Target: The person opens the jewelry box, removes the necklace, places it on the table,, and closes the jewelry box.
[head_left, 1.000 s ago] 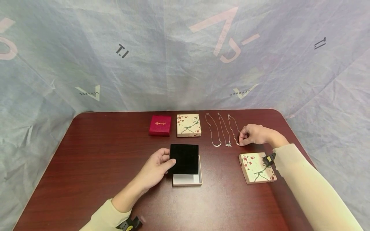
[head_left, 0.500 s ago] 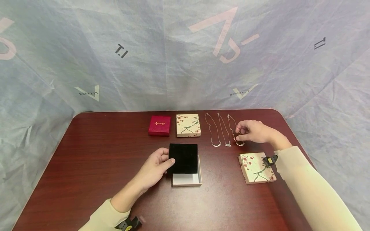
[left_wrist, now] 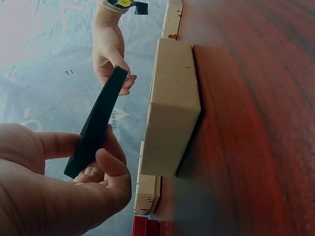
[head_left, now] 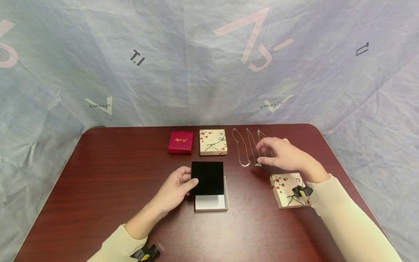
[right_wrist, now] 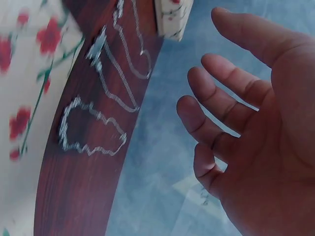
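My left hand (head_left: pixel 178 185) pinches a thin black square pad (head_left: pixel 207 177) by its left edge, thumb on top. In the left wrist view the black pad (left_wrist: pixel 98 123) is seen edge-on, tilted above the pale box base. Under it in the head view stands that open box base (head_left: pixel 212 209), white inside. My right hand (head_left: pixel 283 154) hovers with spread fingers and holds nothing. Below it, the right necklace is partly hidden; the middle necklace (head_left: pixel 252 147) and left necklace (head_left: pixel 243 164) lie beside it. The right wrist view shows the right necklace (right_wrist: pixel 64 130) whole on the table.
A flower-patterned lid (head_left: pixel 284 189) lies at the right, partly behind the right wrist. At the back stand a red box (head_left: pixel 180 142) and a flower-patterned box (head_left: pixel 213 142). A grey cloth (head_left: pixel 188 72) hangs behind the dark red table (head_left: pixel 108 174).
My right hand has come away from the right necklace's lower end and moved left, toward the middle necklace. The left hand has raised the black pad very slightly.
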`<action>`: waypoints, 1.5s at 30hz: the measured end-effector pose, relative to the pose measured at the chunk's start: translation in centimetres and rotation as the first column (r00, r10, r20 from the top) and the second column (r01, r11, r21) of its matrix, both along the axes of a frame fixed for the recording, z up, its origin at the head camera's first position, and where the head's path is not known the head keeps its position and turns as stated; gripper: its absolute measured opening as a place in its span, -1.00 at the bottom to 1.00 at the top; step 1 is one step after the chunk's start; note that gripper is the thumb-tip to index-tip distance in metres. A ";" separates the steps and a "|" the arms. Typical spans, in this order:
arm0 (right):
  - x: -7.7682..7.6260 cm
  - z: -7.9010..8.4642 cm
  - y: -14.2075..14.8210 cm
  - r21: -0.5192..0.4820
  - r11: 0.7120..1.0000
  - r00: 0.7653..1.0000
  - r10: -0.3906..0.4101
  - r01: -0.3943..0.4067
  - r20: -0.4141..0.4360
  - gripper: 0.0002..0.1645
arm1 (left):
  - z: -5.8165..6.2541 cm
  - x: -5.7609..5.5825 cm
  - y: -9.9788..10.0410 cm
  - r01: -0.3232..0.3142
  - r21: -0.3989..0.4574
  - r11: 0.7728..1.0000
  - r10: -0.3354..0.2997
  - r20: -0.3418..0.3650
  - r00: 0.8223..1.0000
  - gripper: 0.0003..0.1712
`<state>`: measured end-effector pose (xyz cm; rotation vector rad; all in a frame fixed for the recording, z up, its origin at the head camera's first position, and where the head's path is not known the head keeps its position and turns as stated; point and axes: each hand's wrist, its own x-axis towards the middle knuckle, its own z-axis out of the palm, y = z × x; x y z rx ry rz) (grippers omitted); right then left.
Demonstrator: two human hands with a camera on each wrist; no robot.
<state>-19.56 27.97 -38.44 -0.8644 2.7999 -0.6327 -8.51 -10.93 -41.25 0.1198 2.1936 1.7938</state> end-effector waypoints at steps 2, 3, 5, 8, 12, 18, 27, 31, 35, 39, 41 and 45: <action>0.4 0.1 -0.5 -0.010 1.000 1.000 0.015 -0.015 -0.019 -0.54 | 0.0 0.0 0.1 -0.002 0.000 1.000 0.002 0.002 1.000 -0.67; 0.7 0.1 -0.8 -0.013 1.000 0.999 0.022 -0.022 -0.030 -0.53 | 0.0 0.0 0.1 -0.005 -0.003 1.000 0.005 0.004 1.000 -0.67; 1.2 0.1 -1.3 -0.020 0.999 0.998 0.034 -0.035 -0.046 -0.47 | 0.0 0.0 0.2 -0.009 -0.007 1.000 0.009 0.006 1.000 -0.67; 2.0 0.1 -2.2 -0.041 0.998 0.998 0.047 -0.049 -0.049 -0.36 | -0.1 0.0 0.3 -0.019 -0.014 1.000 0.019 0.008 1.000 -0.67; 3.2 0.1 -3.5 -0.087 0.993 0.996 0.072 -0.076 -0.052 -0.22 | -0.2 0.0 0.4 -0.032 -0.018 0.999 0.032 0.009 0.999 -0.66; 4.8 -0.3 -5.5 -0.130 0.984 0.989 0.114 -0.125 -0.091 -0.03 | -0.4 -0.2 0.5 -0.026 -0.008 1.000 0.026 0.016 1.000 -0.65; 6.6 -1.1 -8.5 -0.107 0.983 0.982 0.131 -0.146 -0.140 0.29 | -0.5 -0.3 0.7 -0.007 0.014 1.000 0.007 0.022 1.000 -0.67; 7.1 -1.5 -9.5 -0.097 0.983 0.975 0.138 -0.156 -0.173 0.34 | -0.5 -0.3 0.8 0.005 0.025 1.000 -0.006 0.017 1.000 -0.67; 7.3 -1.8 -10.1 -0.092 0.982 0.974 0.149 -0.166 -0.172 0.35 | -0.5 -0.3 0.9 0.029 0.048 0.998 -0.029 0.005 1.000 -0.65; 7.4 -2.1 -10.5 -0.093 0.980 0.972 0.156 -0.174 -0.176 0.36 | -0.5 -0.2 1.1 0.052 0.070 0.996 -0.052 -0.001 0.999 -0.64; 7.4 -2.3 -10.6 -0.092 0.979 0.969 0.162 -0.182 -0.186 0.34 | -0.5 -0.2 1.1 0.055 0.078 0.995 -0.055 -0.001 0.998 -0.64; 7.5 -2.5 -10.8 -0.094 0.976 0.964 0.176 -0.198 -0.200 0.32 | -0.5 -0.2 1.2 0.054 0.086 0.995 -0.055 0.004 0.998 -0.64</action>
